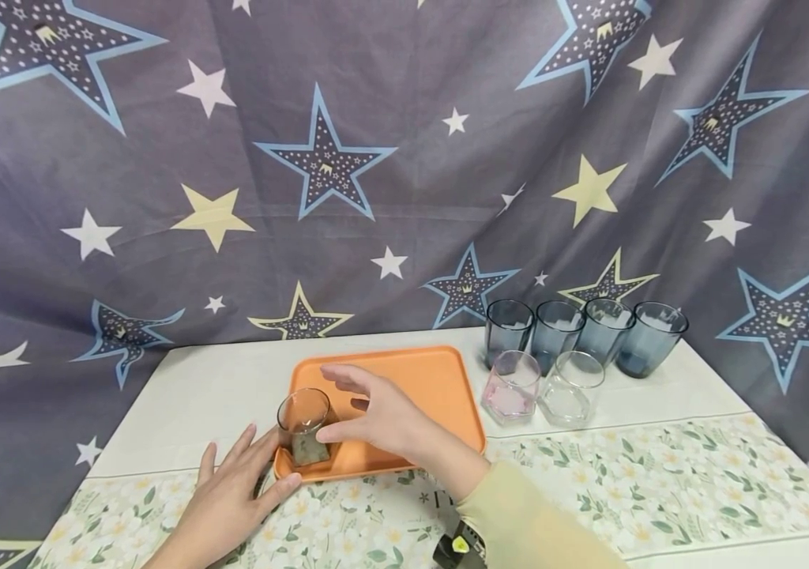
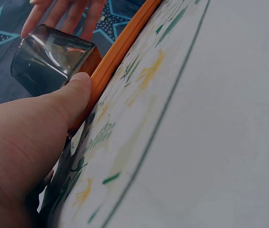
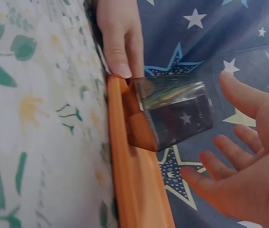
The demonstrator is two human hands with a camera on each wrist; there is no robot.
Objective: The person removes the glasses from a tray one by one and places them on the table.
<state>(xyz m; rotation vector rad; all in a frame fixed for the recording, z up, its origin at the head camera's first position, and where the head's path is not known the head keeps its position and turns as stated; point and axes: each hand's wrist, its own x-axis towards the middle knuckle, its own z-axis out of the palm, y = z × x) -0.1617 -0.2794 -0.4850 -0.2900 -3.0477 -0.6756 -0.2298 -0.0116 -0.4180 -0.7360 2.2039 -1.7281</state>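
Observation:
A smoky grey glass [image 1: 305,427] stands upright on the near left corner of the orange tray [image 1: 404,371]. My left hand [image 1: 237,490] rests at that corner, fingers spread and fairly straight along the tray's left side. Its thumb touches the tray's front rim, as the left wrist view shows close to the glass [image 2: 53,59]. To the right of the glass, my right hand [image 1: 376,411] is held above the tray with fingers and thumb apart. In the right wrist view a gap separates the right hand [image 3: 253,152] from the glass [image 3: 174,111].
Several blue glasses [image 1: 649,340] stand in a row at the back right. Before them are a pink-tinted glass [image 1: 511,391] and a clear glass [image 1: 571,391]. A flowered cloth strip [image 1: 632,474] runs along the table's front. A star-patterned curtain [image 1: 404,190] hangs behind.

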